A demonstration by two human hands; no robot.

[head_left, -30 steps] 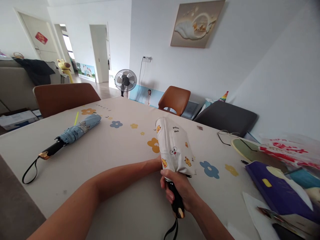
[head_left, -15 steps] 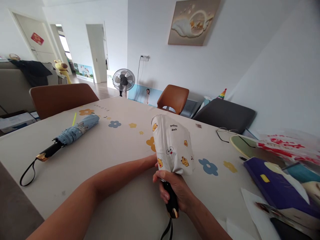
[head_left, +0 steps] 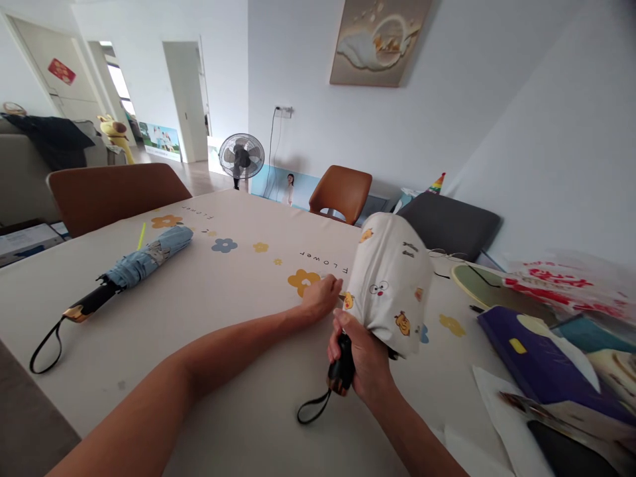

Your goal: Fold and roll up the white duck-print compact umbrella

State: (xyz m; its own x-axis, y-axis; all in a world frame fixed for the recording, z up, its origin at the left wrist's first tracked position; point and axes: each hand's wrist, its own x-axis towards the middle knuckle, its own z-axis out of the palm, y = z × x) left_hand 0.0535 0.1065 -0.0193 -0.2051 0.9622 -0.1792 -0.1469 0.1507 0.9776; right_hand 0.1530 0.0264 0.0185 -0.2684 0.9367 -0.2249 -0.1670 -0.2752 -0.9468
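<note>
My right hand (head_left: 365,351) is wrapped around the black handle of a white folding umbrella (head_left: 392,285), raised above the table and leaning to the right. Its folded canopy has small yellow ducks and a cartoon face on it, and a black wrist loop (head_left: 314,409) hangs from the handle's end. At the left edge of the canopy is my left hand (head_left: 322,296), its fingers closed; whatever they pinch is hidden. Farther left on the table lies a second folding umbrella (head_left: 149,257), light blue, with a black and gold handle and a strap.
The table (head_left: 238,391) has a flower-printed cover. On its right are a purple pouch (head_left: 536,364), a clear plastic bag with red print (head_left: 571,281), eyeglasses (head_left: 477,270), a green round mat (head_left: 472,291) and papers (head_left: 489,397). Chairs (head_left: 342,193) and a fan (head_left: 242,157) stand beyond.
The white umbrella has swung right and turned in my right hand. My left hand, hidden behind it before, now shows at its left edge. The whole view has shifted slightly.
</note>
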